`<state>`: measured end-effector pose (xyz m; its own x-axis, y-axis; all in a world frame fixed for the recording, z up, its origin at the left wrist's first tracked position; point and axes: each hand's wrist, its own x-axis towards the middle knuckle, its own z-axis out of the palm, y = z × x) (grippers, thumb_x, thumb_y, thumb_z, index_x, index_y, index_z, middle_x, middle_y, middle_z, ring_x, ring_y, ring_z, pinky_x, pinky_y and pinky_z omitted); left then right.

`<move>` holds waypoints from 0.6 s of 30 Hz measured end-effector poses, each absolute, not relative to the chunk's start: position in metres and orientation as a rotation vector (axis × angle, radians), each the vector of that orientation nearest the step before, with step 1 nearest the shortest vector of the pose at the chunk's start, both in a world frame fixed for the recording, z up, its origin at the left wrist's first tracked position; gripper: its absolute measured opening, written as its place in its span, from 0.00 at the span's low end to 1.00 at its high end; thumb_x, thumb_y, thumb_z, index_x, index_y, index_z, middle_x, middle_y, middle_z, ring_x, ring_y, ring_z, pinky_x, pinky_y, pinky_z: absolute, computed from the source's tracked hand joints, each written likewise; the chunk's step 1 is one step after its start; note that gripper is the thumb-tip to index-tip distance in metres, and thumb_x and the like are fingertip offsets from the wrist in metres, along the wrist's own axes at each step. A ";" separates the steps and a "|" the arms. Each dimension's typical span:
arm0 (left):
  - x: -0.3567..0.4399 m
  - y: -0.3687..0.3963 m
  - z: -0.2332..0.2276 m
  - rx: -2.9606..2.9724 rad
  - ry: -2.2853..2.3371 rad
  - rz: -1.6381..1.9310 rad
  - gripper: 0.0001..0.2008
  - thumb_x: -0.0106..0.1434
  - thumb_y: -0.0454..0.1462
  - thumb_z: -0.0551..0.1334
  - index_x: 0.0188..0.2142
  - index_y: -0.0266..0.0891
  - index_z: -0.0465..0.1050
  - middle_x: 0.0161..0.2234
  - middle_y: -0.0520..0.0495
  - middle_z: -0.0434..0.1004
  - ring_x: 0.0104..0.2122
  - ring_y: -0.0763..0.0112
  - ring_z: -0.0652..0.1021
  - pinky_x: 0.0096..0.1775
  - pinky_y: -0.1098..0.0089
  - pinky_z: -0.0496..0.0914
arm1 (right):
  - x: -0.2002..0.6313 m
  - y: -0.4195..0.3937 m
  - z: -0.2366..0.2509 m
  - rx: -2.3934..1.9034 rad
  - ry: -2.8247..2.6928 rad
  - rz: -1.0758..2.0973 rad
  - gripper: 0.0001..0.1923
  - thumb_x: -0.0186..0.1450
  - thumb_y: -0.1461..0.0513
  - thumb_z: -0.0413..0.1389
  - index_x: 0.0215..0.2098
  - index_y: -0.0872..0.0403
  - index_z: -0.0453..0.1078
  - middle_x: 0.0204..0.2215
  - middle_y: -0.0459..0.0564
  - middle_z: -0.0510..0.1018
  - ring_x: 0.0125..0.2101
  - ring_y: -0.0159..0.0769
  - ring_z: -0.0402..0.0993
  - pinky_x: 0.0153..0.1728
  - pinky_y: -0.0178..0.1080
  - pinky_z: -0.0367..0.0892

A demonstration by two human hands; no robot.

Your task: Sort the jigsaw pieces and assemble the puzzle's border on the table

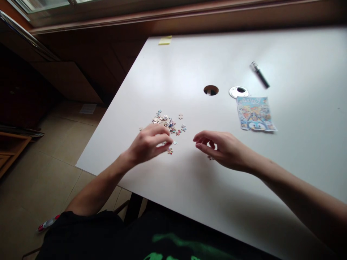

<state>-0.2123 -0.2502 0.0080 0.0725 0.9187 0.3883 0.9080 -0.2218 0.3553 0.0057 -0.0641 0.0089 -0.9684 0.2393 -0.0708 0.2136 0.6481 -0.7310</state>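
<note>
Looking down from my head camera, I am pinching my left hand (149,143) with fingers together over loose puzzle pieces (168,122), which are lying at eleven o'clock from it on the counter (189,65). My right hand (220,147) is curling half-open over one piece (210,157). Pieces are sitting near the counter's left edge, so a careless sweep could be knocking some off. Counting: one pile, one picture sheet (255,113), one pen (259,74), one sticky note (165,40).
</note>
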 end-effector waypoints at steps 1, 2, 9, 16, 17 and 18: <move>-0.200 -0.250 0.006 2.378 1.906 0.883 0.04 0.69 0.35 0.61 0.38 0.43 0.75 0.38 0.48 0.78 0.40 0.67 0.76 0.42 0.64 0.70 | 0.004 -0.070 0.010 -0.418 -2.746 1.435 0.10 0.69 0.56 0.54 0.45 0.51 0.71 0.34 0.49 0.80 0.31 0.36 0.75 0.33 0.38 0.68; -0.188 -0.250 0.004 2.464 1.867 0.870 0.04 0.69 0.34 0.60 0.40 0.44 0.75 0.37 0.49 0.79 0.39 0.67 0.77 0.41 0.63 0.70 | 0.002 -0.075 0.010 -0.410 -2.661 1.629 0.11 0.69 0.56 0.54 0.46 0.51 0.70 0.35 0.50 0.81 0.32 0.35 0.75 0.34 0.38 0.69; -0.163 -0.247 -0.015 2.573 1.698 0.765 0.07 0.70 0.34 0.59 0.44 0.47 0.73 0.40 0.49 0.80 0.39 0.69 0.78 0.39 0.63 0.68 | 0.000 -0.089 0.012 -0.397 -2.513 2.058 0.08 0.66 0.58 0.56 0.37 0.54 0.74 0.29 0.47 0.79 0.29 0.33 0.72 0.31 0.36 0.67; -0.181 -0.245 -0.008 2.600 1.776 0.577 0.10 0.70 0.32 0.58 0.48 0.45 0.73 0.43 0.47 0.80 0.45 0.64 0.76 0.45 0.62 0.68 | 0.017 -0.069 0.004 -0.493 -2.714 1.501 0.08 0.66 0.60 0.55 0.40 0.51 0.74 0.33 0.48 0.82 0.32 0.36 0.77 0.34 0.38 0.70; -0.190 -0.245 -0.004 2.565 1.845 0.526 0.10 0.70 0.32 0.57 0.48 0.44 0.73 0.43 0.46 0.79 0.46 0.62 0.76 0.46 0.61 0.68 | 0.022 -0.062 0.004 -0.497 -2.750 1.294 0.08 0.66 0.61 0.54 0.41 0.51 0.74 0.34 0.48 0.82 0.31 0.36 0.76 0.33 0.38 0.69; -0.202 -0.246 0.000 2.509 1.926 0.481 0.09 0.70 0.33 0.58 0.47 0.42 0.74 0.43 0.45 0.79 0.46 0.61 0.75 0.46 0.61 0.68 | 0.027 -0.054 0.003 -0.490 -2.768 1.123 0.09 0.66 0.61 0.53 0.41 0.51 0.74 0.35 0.49 0.81 0.30 0.36 0.76 0.32 0.38 0.68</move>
<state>-0.2017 -0.2459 -0.0001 0.2306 0.9347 0.2707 0.9522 -0.2740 0.1352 0.0265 -0.0539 0.0028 -0.9411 0.3377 -0.0150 0.2527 0.6735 -0.6947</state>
